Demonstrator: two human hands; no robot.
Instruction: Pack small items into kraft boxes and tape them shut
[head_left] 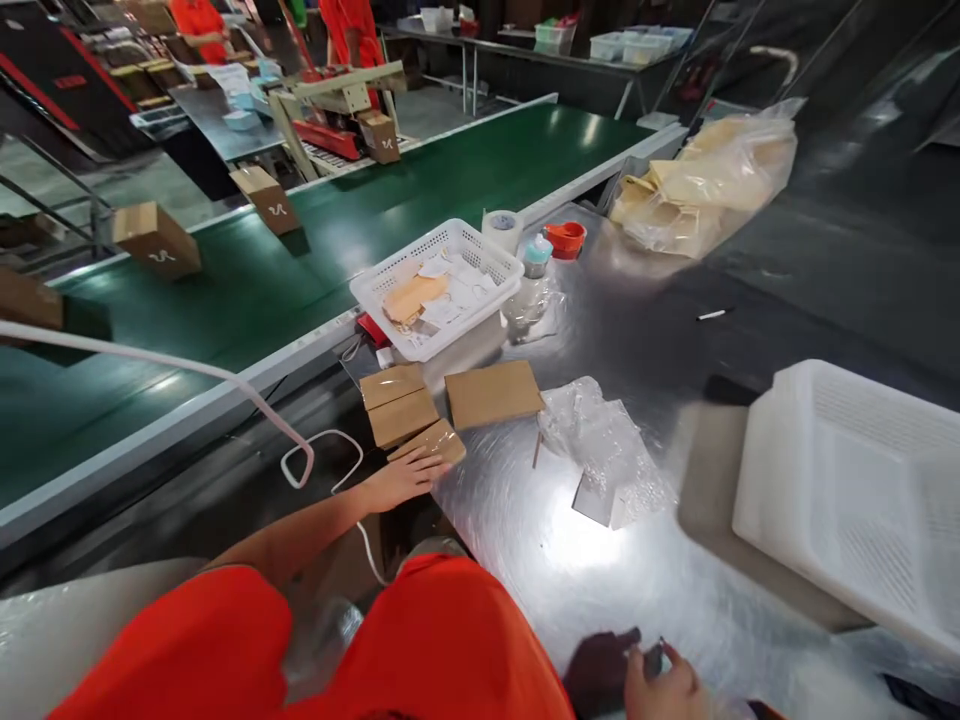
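Observation:
My left hand (405, 480) lies with its fingers spread on a small taped cardboard box (439, 440) at the table's near left edge. Another brown box (399, 405) sits just behind it, and a flat piece of cardboard (493, 394) is to its right. At the bottom of the view, my right hand (666, 688) is closed on a small dark object (654, 660) above the metal table (517, 560). Crumpled bubble wrap (604, 445) lies mid-table, with a small grey flat piece (592, 499) at its lower edge.
A white basket (437, 290) with papers, a tape roll (502, 230) and an orange tape dispenser (565, 239) stand at the back. White stacked bins (855, 500) are at right. Boxes ride a green conveyor (337, 235); a pen (715, 314) lies behind. People in orange stand beyond.

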